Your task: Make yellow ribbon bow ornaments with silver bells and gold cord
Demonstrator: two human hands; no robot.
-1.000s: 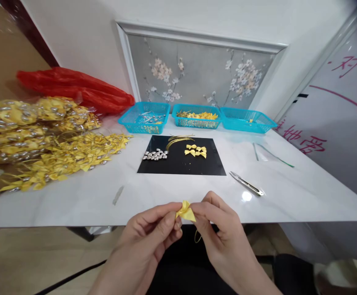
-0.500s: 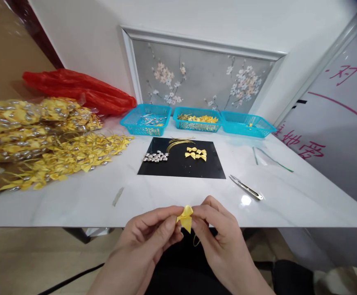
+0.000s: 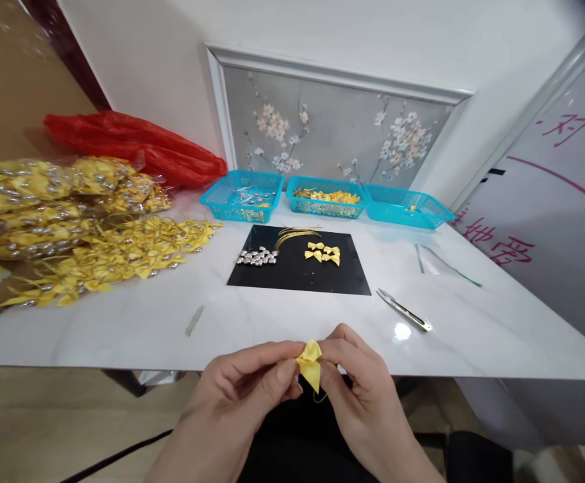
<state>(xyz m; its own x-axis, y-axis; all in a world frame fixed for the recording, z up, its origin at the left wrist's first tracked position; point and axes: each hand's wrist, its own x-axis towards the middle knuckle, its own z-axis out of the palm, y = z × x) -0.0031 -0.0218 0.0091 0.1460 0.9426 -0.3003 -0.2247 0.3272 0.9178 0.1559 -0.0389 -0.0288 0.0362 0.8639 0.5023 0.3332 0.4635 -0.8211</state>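
Between my two hands, at the table's front edge, is a yellow ribbon bow (image 3: 310, 364) with one tail pointing down. My left hand (image 3: 255, 386) pinches its left side between thumb and fingers. From the other side, my right hand (image 3: 355, 382) grips the bow at its right edge with thumb and forefinger. A thin yellow cord loops below the bow, and what it joins is hidden by the fingers. Ahead lies a black mat (image 3: 292, 278) carrying silver beads (image 3: 258, 257), yellow cords (image 3: 292, 236) and several more yellow bows (image 3: 323, 253).
Snips (image 3: 404, 310) lie right of the mat. Three blue baskets (image 3: 242, 211) stand along the back. Finished-looking yellow strands (image 3: 136, 258), bagged bundles (image 3: 25, 184) and a red plastic bag (image 3: 131, 147) fill the left side. A green-edged strip (image 3: 448, 265) lies at right.
The bow has turned slightly and shifted a little to the right, its tail showing longer. Both hands keep their pinch. The camera view has tilted slightly.
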